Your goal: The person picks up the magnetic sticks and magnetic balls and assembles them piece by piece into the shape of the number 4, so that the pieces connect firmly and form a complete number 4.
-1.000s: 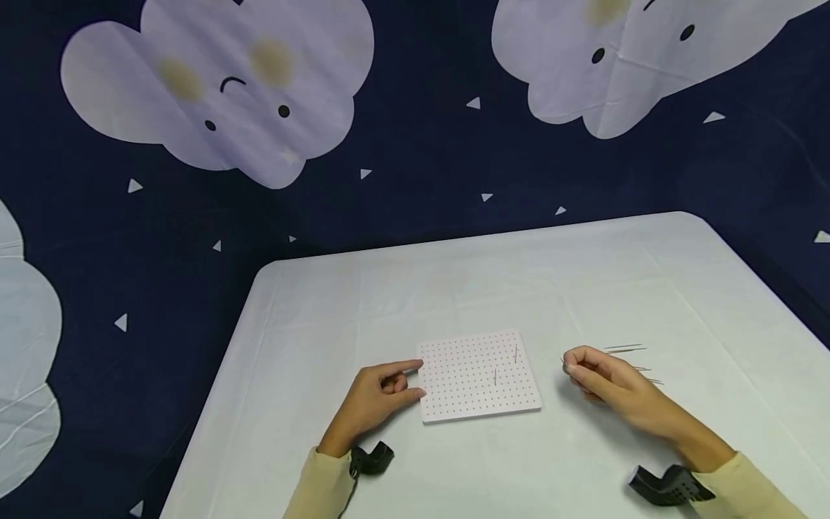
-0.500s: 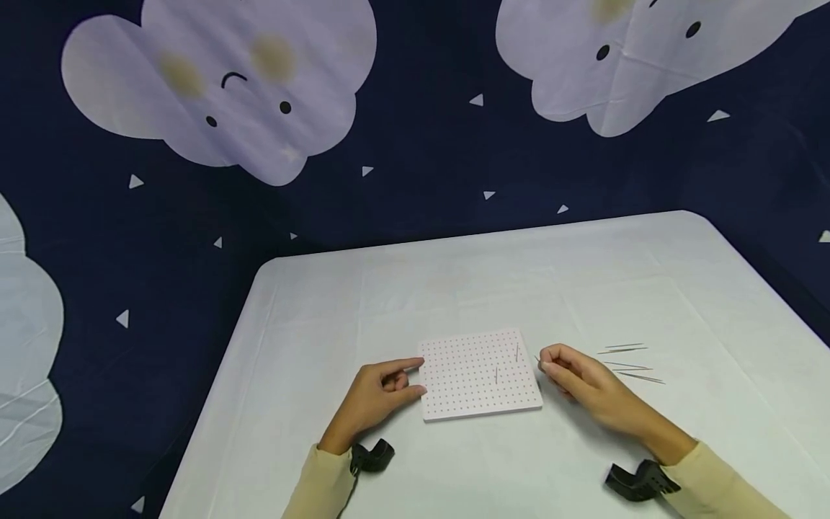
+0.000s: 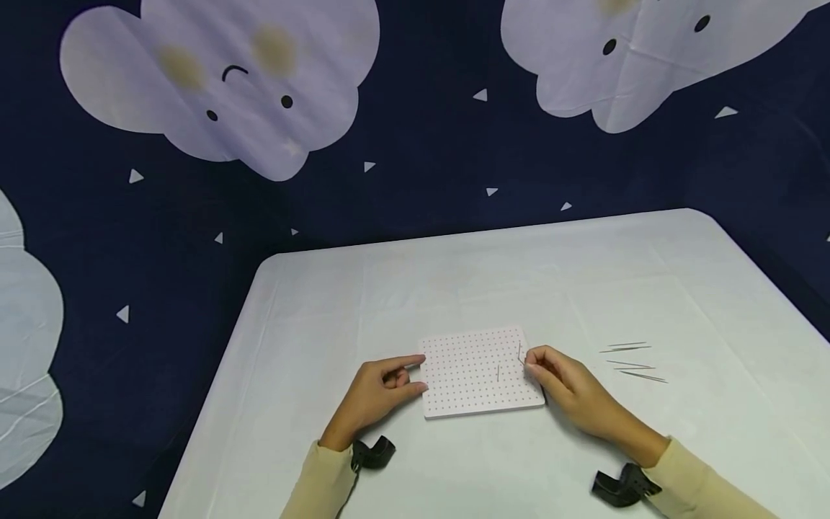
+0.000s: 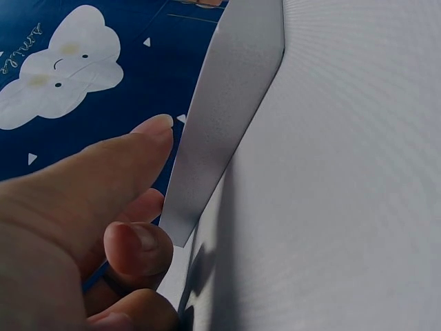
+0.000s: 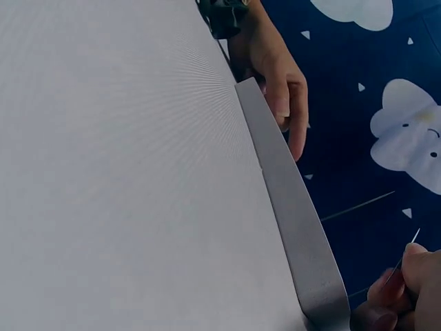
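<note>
A white pegboard (image 3: 463, 393) with rows of small holes lies on the table. Two thin metal needles stand upright in its right half, a nearer needle (image 3: 498, 373) and a farther needle (image 3: 519, 349). My left hand (image 3: 372, 396) rests its straight forefinger and thumb at the board's left edge, spread apart, the other fingers bent. Over the right edge my right hand (image 3: 573, 393) pinches another needle between thumb and forefinger. In the right wrist view this needle (image 5: 416, 235) points up past the fingertips, its lower end hidden by the fingers.
Several loose needles (image 3: 627, 366) lie on the table to the right of the board. A white cloth covers the table (image 3: 324, 310). Behind it hangs a dark blue backdrop (image 3: 415, 202) with clouds. Black wrist cameras, such as the right wrist camera (image 3: 625, 486), sit low over the tabletop.
My right hand has moved left with the needle, from beside the loose needles to above the board's right edge. My left hand stays at the board's left edge.
</note>
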{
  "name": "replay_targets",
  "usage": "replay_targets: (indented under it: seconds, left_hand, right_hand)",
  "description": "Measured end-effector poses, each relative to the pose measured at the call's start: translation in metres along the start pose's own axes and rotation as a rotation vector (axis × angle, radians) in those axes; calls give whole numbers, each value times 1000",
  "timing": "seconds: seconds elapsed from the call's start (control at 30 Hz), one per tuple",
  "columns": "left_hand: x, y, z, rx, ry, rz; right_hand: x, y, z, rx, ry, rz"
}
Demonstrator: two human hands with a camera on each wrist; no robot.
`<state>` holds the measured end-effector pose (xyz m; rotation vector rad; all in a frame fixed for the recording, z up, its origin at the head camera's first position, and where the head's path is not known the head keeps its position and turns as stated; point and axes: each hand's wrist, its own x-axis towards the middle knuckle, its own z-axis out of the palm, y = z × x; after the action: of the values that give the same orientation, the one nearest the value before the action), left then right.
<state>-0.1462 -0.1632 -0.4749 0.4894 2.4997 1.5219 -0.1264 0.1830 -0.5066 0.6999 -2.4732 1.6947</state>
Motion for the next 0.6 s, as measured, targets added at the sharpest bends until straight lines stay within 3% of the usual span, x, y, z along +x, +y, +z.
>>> replay_targets:
  seconds: [0.2, 0.4, 0.6]
  left_hand:
    - [0, 1, 0, -7, -3, -2]
    - [0, 1, 0, -6, -2, 2]
    - [0, 1, 0, -23, -9, -7]
  right_hand:
    - [-2, -4, -1, 17, 10, 3]
    - [-2, -4, -3, 73, -7, 72]
    - [-4, -5, -7, 46, -16, 153]
